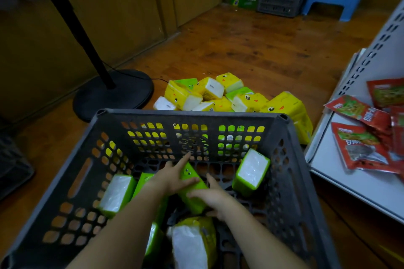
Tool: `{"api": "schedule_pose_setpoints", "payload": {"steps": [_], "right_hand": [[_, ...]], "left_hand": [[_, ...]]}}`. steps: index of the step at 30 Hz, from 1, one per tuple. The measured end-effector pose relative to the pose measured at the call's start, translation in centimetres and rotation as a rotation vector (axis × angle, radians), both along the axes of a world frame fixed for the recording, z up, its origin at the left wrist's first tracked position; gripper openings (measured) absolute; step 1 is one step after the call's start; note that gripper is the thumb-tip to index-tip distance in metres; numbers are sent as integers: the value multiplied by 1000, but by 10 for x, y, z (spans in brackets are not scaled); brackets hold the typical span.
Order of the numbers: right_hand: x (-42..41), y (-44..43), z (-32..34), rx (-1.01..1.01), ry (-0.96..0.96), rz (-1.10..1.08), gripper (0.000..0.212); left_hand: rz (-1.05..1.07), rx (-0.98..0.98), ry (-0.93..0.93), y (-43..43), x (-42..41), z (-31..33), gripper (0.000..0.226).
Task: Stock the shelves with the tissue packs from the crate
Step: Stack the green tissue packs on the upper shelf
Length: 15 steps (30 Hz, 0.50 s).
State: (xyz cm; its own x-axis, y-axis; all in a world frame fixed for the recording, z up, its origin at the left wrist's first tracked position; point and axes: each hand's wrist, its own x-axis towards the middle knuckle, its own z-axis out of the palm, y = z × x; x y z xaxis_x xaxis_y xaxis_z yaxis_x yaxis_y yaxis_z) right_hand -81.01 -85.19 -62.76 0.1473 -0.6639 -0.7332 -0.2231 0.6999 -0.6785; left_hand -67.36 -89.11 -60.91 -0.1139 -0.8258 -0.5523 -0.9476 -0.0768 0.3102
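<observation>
One green tissue pack [196, 186] clamped by fingers of left hand [172, 176], right hand [211, 197] | crate [192, 114] on wooden floor [240, 46] | shelf [341, 173] beside

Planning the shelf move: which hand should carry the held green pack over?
Right, probably: the right hand holds the green pack on the side nearer the shelf; the left hand is farther.

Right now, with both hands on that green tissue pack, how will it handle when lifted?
Probably light for its size and soft: the green tissue pack looks like film-wrapped paper, so it may squash slightly under your left hand and right hand. The glossy wrap could be slippery. Its boxy shape shouldn't roll.
</observation>
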Motion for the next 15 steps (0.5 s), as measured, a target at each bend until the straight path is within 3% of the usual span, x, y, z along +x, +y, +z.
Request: {"api": "schedule_pose_setpoints", "payload": {"steps": [5,9,15], "right_hand": [[-14,-1,16,-421,285,-12,91],[-17,2,34,-551,286,-69,85],[-23,8,77,-748,252,3,82]], "left_hand": [[133,-158,276,1,-1,10,79],[156,-277,403,7,-2,27,82],[86,-503,438,20,1,78,79]]}}
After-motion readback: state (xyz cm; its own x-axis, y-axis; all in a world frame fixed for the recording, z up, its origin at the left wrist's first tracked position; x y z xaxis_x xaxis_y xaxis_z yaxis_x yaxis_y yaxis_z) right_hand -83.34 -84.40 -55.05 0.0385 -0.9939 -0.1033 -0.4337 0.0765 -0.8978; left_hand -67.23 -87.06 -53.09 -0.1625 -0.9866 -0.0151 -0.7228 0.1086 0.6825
